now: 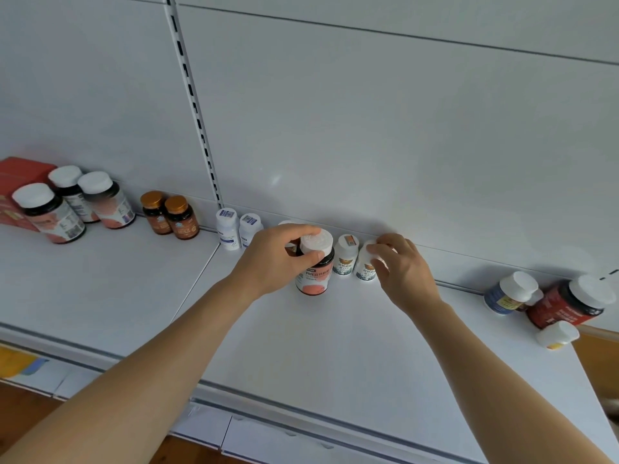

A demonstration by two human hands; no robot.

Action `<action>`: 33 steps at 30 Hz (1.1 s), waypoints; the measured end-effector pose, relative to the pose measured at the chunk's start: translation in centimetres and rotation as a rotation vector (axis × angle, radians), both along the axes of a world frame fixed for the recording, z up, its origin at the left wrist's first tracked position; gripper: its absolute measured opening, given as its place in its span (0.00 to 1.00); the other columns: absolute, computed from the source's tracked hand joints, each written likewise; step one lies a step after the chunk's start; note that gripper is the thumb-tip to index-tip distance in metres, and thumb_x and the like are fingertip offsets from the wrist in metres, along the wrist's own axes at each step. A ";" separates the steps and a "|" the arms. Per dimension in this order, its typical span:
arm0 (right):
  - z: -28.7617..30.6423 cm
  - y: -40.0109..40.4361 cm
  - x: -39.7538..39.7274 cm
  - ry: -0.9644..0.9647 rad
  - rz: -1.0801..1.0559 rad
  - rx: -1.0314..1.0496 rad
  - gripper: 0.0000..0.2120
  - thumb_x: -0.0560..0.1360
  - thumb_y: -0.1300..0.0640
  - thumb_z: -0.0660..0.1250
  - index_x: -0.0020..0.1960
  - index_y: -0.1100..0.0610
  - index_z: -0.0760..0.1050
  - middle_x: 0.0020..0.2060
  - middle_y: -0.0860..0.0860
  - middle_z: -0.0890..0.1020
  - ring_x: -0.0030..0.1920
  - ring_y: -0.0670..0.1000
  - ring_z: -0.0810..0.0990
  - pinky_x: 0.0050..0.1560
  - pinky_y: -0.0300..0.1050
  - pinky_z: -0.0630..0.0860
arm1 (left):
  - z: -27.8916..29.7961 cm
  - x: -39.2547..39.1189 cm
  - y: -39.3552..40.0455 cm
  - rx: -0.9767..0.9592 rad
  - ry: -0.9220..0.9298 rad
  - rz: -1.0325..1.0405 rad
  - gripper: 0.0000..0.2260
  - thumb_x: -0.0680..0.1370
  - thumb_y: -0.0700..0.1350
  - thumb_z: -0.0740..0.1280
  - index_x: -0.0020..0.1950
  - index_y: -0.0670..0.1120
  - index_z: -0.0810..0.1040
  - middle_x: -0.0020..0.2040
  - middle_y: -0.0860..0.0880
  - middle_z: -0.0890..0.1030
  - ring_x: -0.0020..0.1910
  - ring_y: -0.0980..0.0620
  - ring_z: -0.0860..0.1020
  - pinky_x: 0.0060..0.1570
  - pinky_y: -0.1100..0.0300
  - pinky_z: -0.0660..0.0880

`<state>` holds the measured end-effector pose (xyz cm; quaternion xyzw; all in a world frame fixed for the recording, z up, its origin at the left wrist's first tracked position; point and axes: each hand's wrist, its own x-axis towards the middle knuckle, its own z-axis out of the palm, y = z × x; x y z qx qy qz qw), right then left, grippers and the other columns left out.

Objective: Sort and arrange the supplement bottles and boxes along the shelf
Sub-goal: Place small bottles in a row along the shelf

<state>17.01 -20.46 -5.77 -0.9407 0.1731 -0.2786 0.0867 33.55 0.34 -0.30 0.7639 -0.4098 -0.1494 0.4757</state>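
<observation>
My left hand (273, 259) grips the white cap of a dark bottle with a pink label (315, 276), which stands on the white shelf (301, 336). Another white-capped bottle is mostly hidden behind that hand. My right hand (402, 269) is closed around a small white bottle (365, 271) against the back panel. A matching small white bottle (345, 254) stands between the two held bottles.
Left along the back stand two white bottles (237, 229), two amber bottles with gold caps (170, 214), three dark pink-label bottles (77, 205) and a red box (16, 189). At the right end sit a blue bottle (509, 294), a red bottle (566, 306) and a small white one (557, 334).
</observation>
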 end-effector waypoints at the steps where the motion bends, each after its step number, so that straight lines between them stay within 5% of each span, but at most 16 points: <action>1: 0.0 0.1 0.0 0.003 -0.005 -0.013 0.14 0.70 0.67 0.74 0.53 0.57 0.81 0.51 0.55 0.79 0.47 0.60 0.78 0.35 0.50 0.78 | 0.1 0.0 0.1 0.003 0.000 0.001 0.16 0.72 0.49 0.75 0.60 0.57 0.81 0.56 0.60 0.82 0.52 0.63 0.80 0.58 0.59 0.77; 5: 0.7 0.7 -0.2 -0.013 -0.071 -0.086 0.09 0.74 0.59 0.72 0.54 0.57 0.80 0.53 0.55 0.79 0.50 0.61 0.77 0.32 0.51 0.78 | 0.6 0.0 1.1 0.012 -0.011 0.028 0.16 0.72 0.50 0.75 0.60 0.58 0.80 0.55 0.61 0.82 0.51 0.63 0.80 0.56 0.62 0.77; 11: 2.6 3.7 2.0 -0.022 0.024 -0.180 0.14 0.77 0.55 0.65 0.59 0.60 0.78 0.56 0.57 0.80 0.57 0.62 0.76 0.50 0.57 0.78 | 1.3 1.1 4.4 -0.019 -0.018 0.078 0.16 0.73 0.51 0.74 0.60 0.59 0.79 0.55 0.61 0.81 0.51 0.60 0.80 0.55 0.58 0.78; 15: 3.6 8.9 5.1 0.043 0.068 -0.173 0.18 0.77 0.49 0.61 0.60 0.59 0.78 0.59 0.57 0.80 0.62 0.61 0.75 0.52 0.58 0.78 | 1.8 3.2 8.4 -0.012 -0.049 0.081 0.17 0.73 0.50 0.74 0.61 0.58 0.78 0.57 0.61 0.80 0.52 0.58 0.79 0.54 0.54 0.79; 33: 4.9 33.2 20.7 0.226 0.144 -0.098 0.21 0.79 0.46 0.62 0.66 0.57 0.75 0.66 0.59 0.75 0.69 0.63 0.68 0.64 0.61 0.72 | 2.4 17.7 31.1 0.042 -0.189 0.157 0.19 0.74 0.47 0.74 0.64 0.51 0.79 0.62 0.57 0.78 0.58 0.57 0.77 0.60 0.51 0.77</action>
